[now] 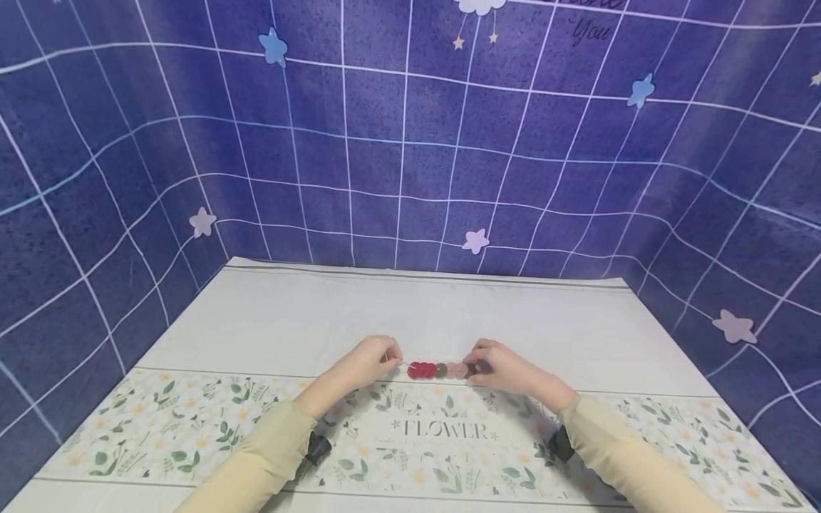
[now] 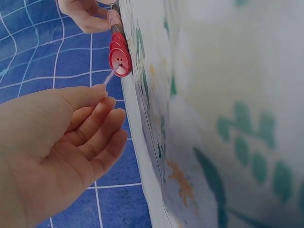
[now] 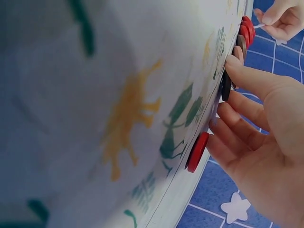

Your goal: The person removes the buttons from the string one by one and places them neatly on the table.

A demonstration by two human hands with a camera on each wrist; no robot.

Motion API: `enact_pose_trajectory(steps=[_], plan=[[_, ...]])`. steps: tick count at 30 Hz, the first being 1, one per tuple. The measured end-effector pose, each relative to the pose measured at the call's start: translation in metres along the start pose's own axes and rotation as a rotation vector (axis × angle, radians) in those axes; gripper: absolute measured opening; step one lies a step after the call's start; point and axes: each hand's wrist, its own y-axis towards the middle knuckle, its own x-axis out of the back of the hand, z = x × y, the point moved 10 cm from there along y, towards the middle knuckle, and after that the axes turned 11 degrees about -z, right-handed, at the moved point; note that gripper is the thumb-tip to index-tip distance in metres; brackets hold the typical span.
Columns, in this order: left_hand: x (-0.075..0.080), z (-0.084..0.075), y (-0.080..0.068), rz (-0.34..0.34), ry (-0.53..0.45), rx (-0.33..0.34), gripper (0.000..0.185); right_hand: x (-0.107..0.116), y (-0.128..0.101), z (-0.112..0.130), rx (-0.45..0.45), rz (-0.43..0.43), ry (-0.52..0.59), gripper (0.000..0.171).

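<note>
Red and pink, the button row [image 1: 439, 370] on the cloth [image 1: 385, 306] looks strung; at its left end the left hand [image 1: 372, 358] pinches string [image 2: 111, 76], at its right the right hand [image 1: 505, 366] pinches a dark button [image 3: 226, 87]; beyond, a red button [image 3: 198, 152] apparently remains.

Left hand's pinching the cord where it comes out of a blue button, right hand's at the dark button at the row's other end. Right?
Not blue: the cord that the left hand pinches comes out of a red button, as the left wrist view shows. The right hand is at the dark button at the row's other end.
</note>
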Motion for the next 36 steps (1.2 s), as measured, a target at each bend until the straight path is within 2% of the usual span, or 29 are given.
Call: enact_pose_trajectory(steps=[12,22,36], plan=[[0.0035,-0.0002,0.0022,-0.029,-0.047,0.011,0.011,0.0001,0.0023,-0.0019,-0.013,-0.01,0.017,0.031],[0.0028,-0.0005,0.0027,-0.028,-0.097,0.018,0.009,0.0036,0.0008,-0.0008,-0.002,-0.022,0.022,0.029],[0.0011,-0.0013,0.0006,-0.005,-0.089,0.012,0.01,0.0051,0.0,0.0003,0.048,-0.029,0.024,0.027]])
